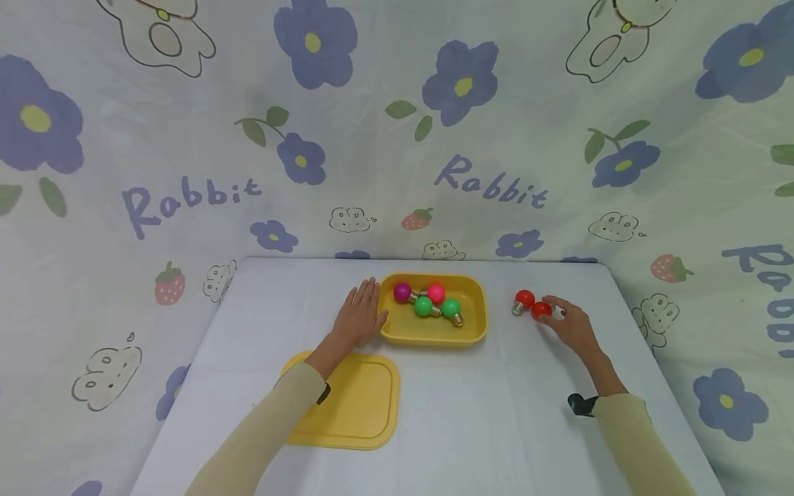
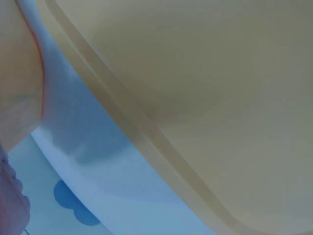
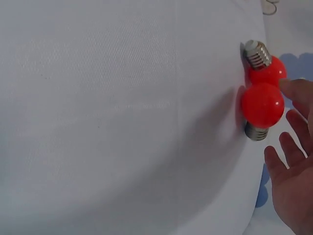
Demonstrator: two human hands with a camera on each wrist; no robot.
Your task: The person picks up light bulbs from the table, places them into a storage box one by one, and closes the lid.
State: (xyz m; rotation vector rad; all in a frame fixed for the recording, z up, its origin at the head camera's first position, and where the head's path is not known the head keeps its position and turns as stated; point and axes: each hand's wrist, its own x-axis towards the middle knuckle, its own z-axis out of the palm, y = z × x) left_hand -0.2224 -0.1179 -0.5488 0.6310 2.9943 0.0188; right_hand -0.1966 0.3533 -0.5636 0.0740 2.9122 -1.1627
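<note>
My left hand [image 1: 358,318] lies with straight fingers along the left side of a yellow plastic box [image 1: 434,340]. Inside the box are light bulbs: a purple one [image 1: 402,293], a pink one [image 1: 436,293] and two green ones [image 1: 424,306]. On the right, my right hand [image 1: 572,326] is at the nearer red light bulb [image 1: 541,311], thumb and index finger on either side of it. In the right wrist view the fingers [image 3: 292,147] are spread beside this bulb [image 3: 263,105], not wrapped around it. Another red bulb [image 1: 524,298] lies against it.
A flat yellow lid [image 1: 356,406] lies on the white table [image 1: 471,413] beneath my left forearm, and fills most of the left wrist view. A patterned cloth [image 1: 372,172] with flowers and rabbits hangs behind the table and at its sides.
</note>
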